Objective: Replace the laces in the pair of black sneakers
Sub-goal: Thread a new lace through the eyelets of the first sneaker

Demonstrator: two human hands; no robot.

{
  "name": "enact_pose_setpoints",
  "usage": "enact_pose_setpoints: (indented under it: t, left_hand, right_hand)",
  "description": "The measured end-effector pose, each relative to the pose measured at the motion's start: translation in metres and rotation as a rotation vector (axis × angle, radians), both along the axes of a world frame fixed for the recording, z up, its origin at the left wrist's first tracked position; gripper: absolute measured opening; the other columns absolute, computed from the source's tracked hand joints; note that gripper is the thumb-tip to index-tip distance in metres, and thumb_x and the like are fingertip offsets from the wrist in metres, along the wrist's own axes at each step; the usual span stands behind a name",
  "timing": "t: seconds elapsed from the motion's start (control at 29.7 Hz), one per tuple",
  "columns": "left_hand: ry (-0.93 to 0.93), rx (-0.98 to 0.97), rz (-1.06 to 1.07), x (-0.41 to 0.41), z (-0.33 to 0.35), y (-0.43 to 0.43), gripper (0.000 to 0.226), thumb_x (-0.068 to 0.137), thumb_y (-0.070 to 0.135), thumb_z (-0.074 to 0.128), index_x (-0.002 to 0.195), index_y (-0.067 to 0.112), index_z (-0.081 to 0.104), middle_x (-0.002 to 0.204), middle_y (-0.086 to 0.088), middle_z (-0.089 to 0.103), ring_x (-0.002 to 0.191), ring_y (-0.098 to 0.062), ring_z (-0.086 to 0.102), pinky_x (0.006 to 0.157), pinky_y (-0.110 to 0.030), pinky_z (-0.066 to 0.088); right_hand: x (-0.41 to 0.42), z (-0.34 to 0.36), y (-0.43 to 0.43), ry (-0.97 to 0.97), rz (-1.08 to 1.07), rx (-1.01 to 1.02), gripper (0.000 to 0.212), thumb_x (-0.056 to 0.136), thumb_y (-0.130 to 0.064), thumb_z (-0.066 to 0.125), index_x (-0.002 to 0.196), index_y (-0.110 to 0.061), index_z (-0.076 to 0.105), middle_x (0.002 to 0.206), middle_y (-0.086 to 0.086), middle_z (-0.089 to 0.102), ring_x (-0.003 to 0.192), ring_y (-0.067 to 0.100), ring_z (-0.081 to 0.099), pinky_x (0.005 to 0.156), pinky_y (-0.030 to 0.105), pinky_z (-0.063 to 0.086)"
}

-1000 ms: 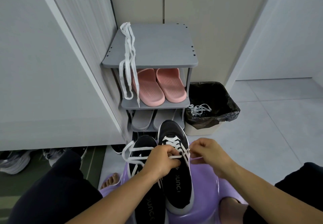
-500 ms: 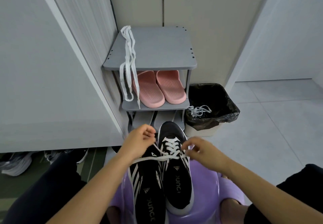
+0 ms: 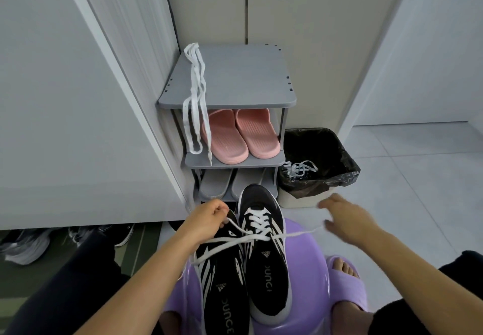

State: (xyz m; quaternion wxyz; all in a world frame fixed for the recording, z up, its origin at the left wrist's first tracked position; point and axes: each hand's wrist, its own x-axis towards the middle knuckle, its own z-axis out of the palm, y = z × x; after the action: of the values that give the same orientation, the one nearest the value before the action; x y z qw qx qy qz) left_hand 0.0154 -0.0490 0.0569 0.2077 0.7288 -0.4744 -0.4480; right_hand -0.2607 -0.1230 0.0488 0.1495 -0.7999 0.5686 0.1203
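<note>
While the two black sneakers [image 3: 251,261] lie side by side, toes pointing to twelve o'clock, on a purple stool [image 3: 308,277] at the six o'clock edge of the view, the left hand [image 3: 209,219] is closed in a fist on one end of a white lace [image 3: 235,243], holding it at about ten o'clock from the laced shoe. That lace runs from the upper eyelets of the right-side sneaker out to both sides, its left run crossing over the unlaced left-side sneaker. The right hand [image 3: 347,219] sits at about two o'clock from the shoes, fingers spread wide and blurred; the other lace end trails beside it, and whether the hand touches it I cannot tell. At twelve o'clock stands a grey shoe rack [image 3: 261,94] with a spare white lace [image 3: 194,104] draped over the left of its top shelf and hanging down past the second shelf. Pink slippers [image 3: 240,136] sit on that second shelf, grey slippers [image 3: 230,183] on the one below. Just at three o'clock of the rack is a bin with a black liner [image 3: 321,167], with a tangle of white laces [image 3: 300,168] lying in it. A foot in a purple slipper [image 3: 347,287] rests beside the stool at four o'clock.
</note>
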Motion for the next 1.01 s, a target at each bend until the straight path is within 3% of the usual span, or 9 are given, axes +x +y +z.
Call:
enact_pose_setpoints:
  t: [0.1, 0.17, 0.24, 0.37, 0.51, 0.61, 0.74, 0.91, 1.01]
  left_hand:
    - [0.036, 0.039, -0.023, -0.001, 0.003, 0.002, 0.019, 0.093, 0.032, 0.053, 0.103, 0.018, 0.060, 0.099, -0.002, 0.067, 0.085, -0.010, 0.061, 0.069, -0.019, 0.043]
    - [0.036, 0.052, -0.050, -0.002, 0.005, 0.002, 0.017, 0.091, 0.031, 0.057, 0.101, 0.018, 0.062, 0.097, -0.004, 0.067, 0.081, -0.010, 0.061, 0.066, -0.017, 0.043]
    - [0.038, 0.056, -0.065, -0.002, 0.005, 0.002, 0.011, 0.089, 0.025, 0.061, 0.097, 0.018, 0.062, 0.094, -0.004, 0.068, 0.078, -0.010, 0.060, 0.069, -0.017, 0.046]
    - [0.022, 0.109, -0.066, 0.003, 0.001, 0.003, 0.014, 0.081, 0.023, 0.071, 0.092, 0.019, 0.063, 0.091, -0.004, 0.067, 0.085, -0.017, 0.064, 0.082, -0.029, 0.050]
    - [-0.004, 0.114, -0.044, 0.002, -0.001, 0.004, 0.016, 0.090, 0.031, 0.059, 0.096, 0.017, 0.064, 0.085, 0.001, 0.065, 0.075, -0.006, 0.057, 0.065, -0.017, 0.041]
    - [0.013, 0.105, -0.038, 0.001, 0.000, 0.003, 0.018, 0.095, 0.031, 0.051, 0.091, 0.018, 0.063, 0.079, 0.002, 0.066, 0.073, -0.007, 0.058, 0.065, -0.017, 0.041]
    - [0.007, 0.096, -0.057, -0.001, 0.003, 0.002, 0.027, 0.096, 0.036, 0.046, 0.086, 0.017, 0.062, 0.072, 0.003, 0.065, 0.072, -0.011, 0.058, 0.078, -0.028, 0.045]
    - [-0.012, 0.129, -0.098, -0.004, 0.003, 0.003, 0.038, 0.095, 0.047, 0.040, 0.091, 0.016, 0.062, 0.070, 0.004, 0.060, 0.069, -0.010, 0.053, 0.074, -0.025, 0.042]
    - [-0.010, 0.144, -0.070, -0.003, 0.003, 0.004, 0.042, 0.096, 0.048, 0.039, 0.085, 0.015, 0.063, 0.070, 0.002, 0.055, 0.067, -0.011, 0.052, 0.067, -0.023, 0.043]
  right_hand:
    - [0.036, -0.004, 0.024, -0.484, 0.172, 0.256, 0.026, 0.089, -0.019, 0.058, 0.114, -0.023, 0.059, 0.108, -0.009, 0.051, 0.076, 0.001, 0.051, 0.074, 0.004, 0.037]
    - [0.049, -0.009, 0.034, -0.602, 0.125, 0.349, 0.005, 0.089, -0.026, 0.060, 0.094, -0.029, 0.059, 0.089, -0.011, 0.055, 0.068, -0.001, 0.049, 0.067, 0.008, 0.039]
    - [0.050, -0.010, 0.034, -0.640, 0.095, 0.408, 0.014, 0.088, -0.026, 0.062, 0.078, -0.031, 0.054, 0.073, -0.012, 0.052, 0.062, -0.001, 0.046, 0.062, 0.010, 0.038]
    - [0.020, -0.002, 0.005, -0.234, 0.043, 0.124, 0.026, 0.087, -0.016, 0.057, 0.067, -0.031, 0.049, 0.083, -0.005, 0.052, 0.081, 0.012, 0.056, 0.070, 0.019, 0.040]
    - [-0.013, 0.005, -0.007, 0.353, -0.097, -0.019, 0.028, 0.088, -0.013, 0.047, 0.112, -0.022, 0.059, 0.120, 0.000, 0.056, 0.108, 0.023, 0.058, 0.076, 0.029, 0.044]
    - [0.009, -0.004, 0.006, -0.056, 0.082, 0.147, 0.036, 0.090, -0.019, 0.051, 0.126, -0.024, 0.051, 0.129, -0.003, 0.044, 0.103, 0.017, 0.057, 0.087, 0.024, 0.041]
    - [0.049, -0.008, 0.033, -0.573, 0.103, 0.355, 0.014, 0.090, -0.029, 0.058, 0.103, -0.024, 0.058, 0.098, -0.008, 0.056, 0.075, 0.005, 0.053, 0.070, 0.011, 0.040]
    - [0.048, -0.003, 0.029, -0.693, -0.097, 0.562, 0.011, 0.088, -0.020, 0.062, 0.078, -0.020, 0.058, 0.067, -0.012, 0.053, 0.055, -0.006, 0.046, 0.056, 0.008, 0.037]
    - [0.020, 0.015, 0.008, -0.534, -0.145, 0.546, 0.020, 0.084, -0.009, 0.063, 0.068, -0.019, 0.056, 0.063, -0.009, 0.052, 0.057, 0.002, 0.044, 0.051, 0.009, 0.034]
